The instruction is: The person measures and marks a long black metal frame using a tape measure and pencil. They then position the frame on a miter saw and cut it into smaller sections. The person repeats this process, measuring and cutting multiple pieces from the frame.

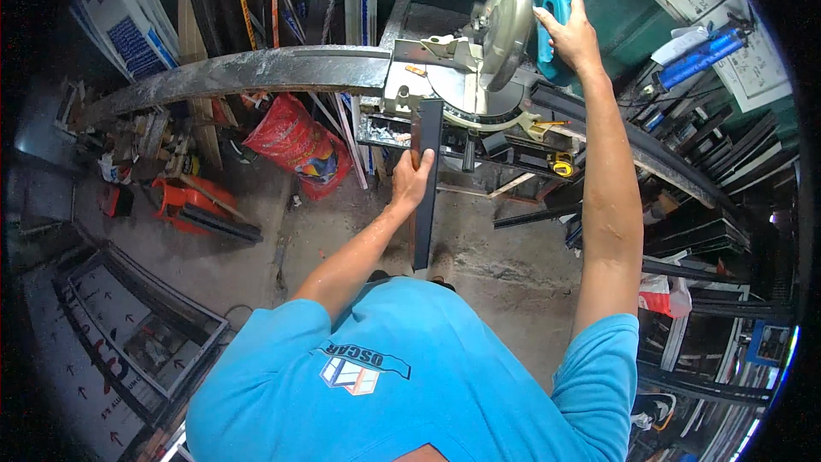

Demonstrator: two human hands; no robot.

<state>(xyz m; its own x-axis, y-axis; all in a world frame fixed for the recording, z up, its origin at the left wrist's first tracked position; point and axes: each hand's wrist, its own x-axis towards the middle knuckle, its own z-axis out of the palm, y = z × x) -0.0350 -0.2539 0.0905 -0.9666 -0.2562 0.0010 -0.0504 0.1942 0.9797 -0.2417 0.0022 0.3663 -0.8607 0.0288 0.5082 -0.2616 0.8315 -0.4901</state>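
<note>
My left hand (pixel 414 178) is closed round a long black metal profile (pixel 428 214). It points away from me, its far end by the front edge of a mitre saw (pixel 505 34) and its near end close to my body. My right hand (pixel 575 38) is at the saw's teal handle (pixel 544 51). Its thumb lies over the handle and its index finger stretches upward, while the other fingers are mostly hidden. The saw head is raised, with its pale round guard over the saw's table (pixel 453 85).
A long dark support beam (pixel 256 70) runs left from the saw. Below it stand a red sack (pixel 299 145) and an orange container (pixel 192 204). A yellow tape measure (pixel 561 164) and a pencil (pixel 552 123) lie near the saw. Stacked profiles (pixel 701 239) line the right side.
</note>
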